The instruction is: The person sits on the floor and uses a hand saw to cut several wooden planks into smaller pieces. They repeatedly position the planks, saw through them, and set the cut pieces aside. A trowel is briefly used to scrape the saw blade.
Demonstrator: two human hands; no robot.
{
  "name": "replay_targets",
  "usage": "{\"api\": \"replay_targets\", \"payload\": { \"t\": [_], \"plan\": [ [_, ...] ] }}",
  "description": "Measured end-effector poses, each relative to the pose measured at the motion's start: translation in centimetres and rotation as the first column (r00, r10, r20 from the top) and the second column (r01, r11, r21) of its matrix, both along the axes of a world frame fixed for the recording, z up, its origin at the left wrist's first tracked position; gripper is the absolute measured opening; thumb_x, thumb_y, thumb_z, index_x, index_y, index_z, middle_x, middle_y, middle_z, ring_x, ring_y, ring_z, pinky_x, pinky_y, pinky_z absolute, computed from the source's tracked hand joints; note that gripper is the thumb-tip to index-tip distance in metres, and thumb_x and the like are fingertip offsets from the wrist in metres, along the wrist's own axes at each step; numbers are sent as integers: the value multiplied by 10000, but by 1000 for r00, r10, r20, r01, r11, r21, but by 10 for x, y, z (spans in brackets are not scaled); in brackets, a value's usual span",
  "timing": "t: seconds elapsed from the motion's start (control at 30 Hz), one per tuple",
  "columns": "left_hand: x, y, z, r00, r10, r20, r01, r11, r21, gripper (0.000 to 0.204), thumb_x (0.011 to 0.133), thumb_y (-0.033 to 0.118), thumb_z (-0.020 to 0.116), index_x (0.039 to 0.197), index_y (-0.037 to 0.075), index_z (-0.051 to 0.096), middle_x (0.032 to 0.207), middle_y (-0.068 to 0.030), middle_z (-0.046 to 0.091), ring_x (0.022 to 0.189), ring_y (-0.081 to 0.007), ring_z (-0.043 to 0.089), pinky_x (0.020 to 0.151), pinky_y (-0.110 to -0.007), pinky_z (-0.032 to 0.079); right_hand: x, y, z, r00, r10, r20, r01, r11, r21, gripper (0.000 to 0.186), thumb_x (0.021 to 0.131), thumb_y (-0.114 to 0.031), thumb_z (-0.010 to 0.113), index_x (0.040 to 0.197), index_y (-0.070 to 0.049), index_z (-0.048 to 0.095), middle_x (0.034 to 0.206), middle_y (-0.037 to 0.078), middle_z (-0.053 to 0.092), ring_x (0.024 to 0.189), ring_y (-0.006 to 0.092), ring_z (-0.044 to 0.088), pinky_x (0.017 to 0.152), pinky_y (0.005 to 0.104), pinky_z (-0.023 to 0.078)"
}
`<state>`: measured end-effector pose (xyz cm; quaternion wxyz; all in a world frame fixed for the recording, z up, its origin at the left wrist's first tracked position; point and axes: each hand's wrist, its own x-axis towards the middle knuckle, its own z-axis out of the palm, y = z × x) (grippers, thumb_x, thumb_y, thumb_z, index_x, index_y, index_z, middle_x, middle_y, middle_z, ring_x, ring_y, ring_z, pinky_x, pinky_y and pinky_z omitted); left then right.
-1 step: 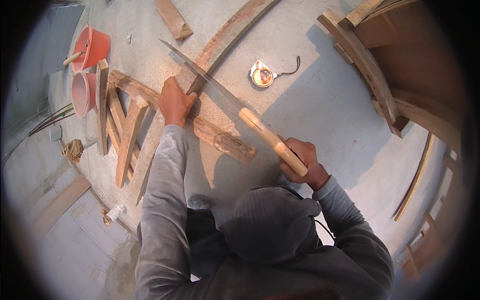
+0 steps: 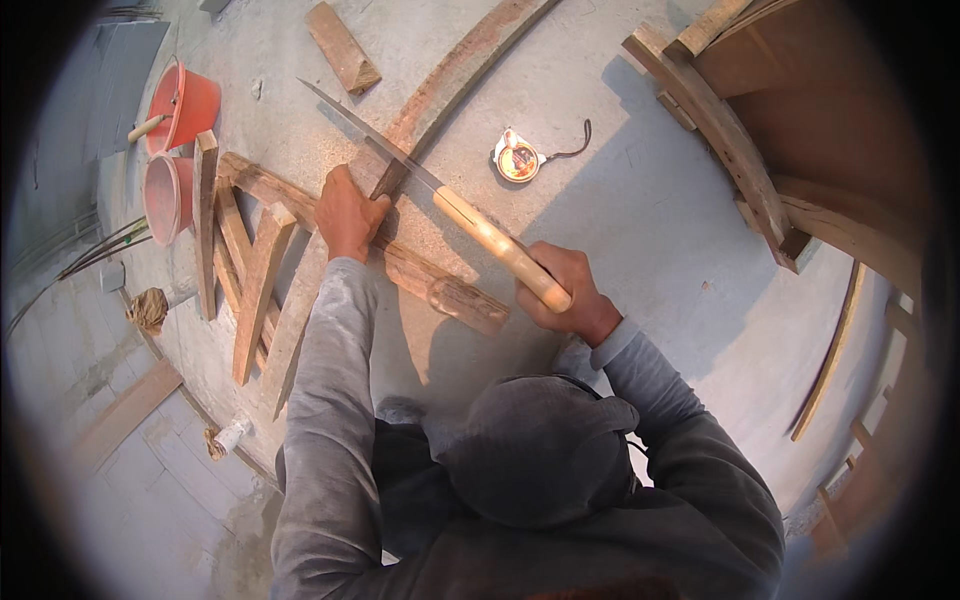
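My right hand (image 2: 566, 288) is closed around the pale wooden handle of a hand saw (image 2: 500, 245). The saw's thin blade slants up to the left and lies across a long wooden beam (image 2: 455, 85), close to the beam's near end. Just left of the blade, my left hand (image 2: 348, 215) grips that near end, fingers wrapped over it. Beneath the beam a shorter rough timber (image 2: 440, 285) runs crosswise on the floor. Pale sawdust (image 2: 430, 230) is scattered around the crossing. How deep the blade sits in the wood I cannot tell.
A round tape measure (image 2: 519, 160) with a dark strap lies right of the beam. Several cut wood pieces (image 2: 262, 290) lean together at left, beside two red buckets (image 2: 188, 108). A short block (image 2: 343, 48) lies at the top. Wooden formwork (image 2: 715, 140) stands at right.
My right hand has pushed the saw up and to the left, so its handle is nearer the beam. My left hand keeps its hold on the beam.
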<state>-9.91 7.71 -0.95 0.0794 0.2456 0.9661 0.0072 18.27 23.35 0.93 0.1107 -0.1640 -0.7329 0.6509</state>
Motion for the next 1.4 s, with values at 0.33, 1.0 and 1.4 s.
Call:
{"api": "replay_targets", "payload": {
  "t": [0.33,1.0,1.4],
  "plan": [
    [-7,-14,-5,998,25,-57,-22,998,54,551,646,245,831,1061,15,550,1044,-199,640,984,-406,636,856,-476,517,168,4,37,999,12,53,-21,984,178,174,712,11,657,865,-68,634,766,137,689,728,328,746,960,441,583],
    [-7,5,-11,999,-34,-19,35,998,44,550,666,285,822,1064,9,561,1053,-206,661,1007,-404,645,848,-468,524,-61,7,-5,990,-30,-139,37,998,47,118,772,-18,678,858,-24,598,695,85,605,573,172,598,570,313,483],
    [-6,-12,-3,999,2,-41,-2,1000,9,532,641,270,849,1020,27,565,1041,-190,655,992,-373,655,827,-455,529,45,13,27,997,78,-16,-76,994,83,84,786,-17,657,847,-32,602,681,81,624,566,171,626,553,303,499]
  ]
}}
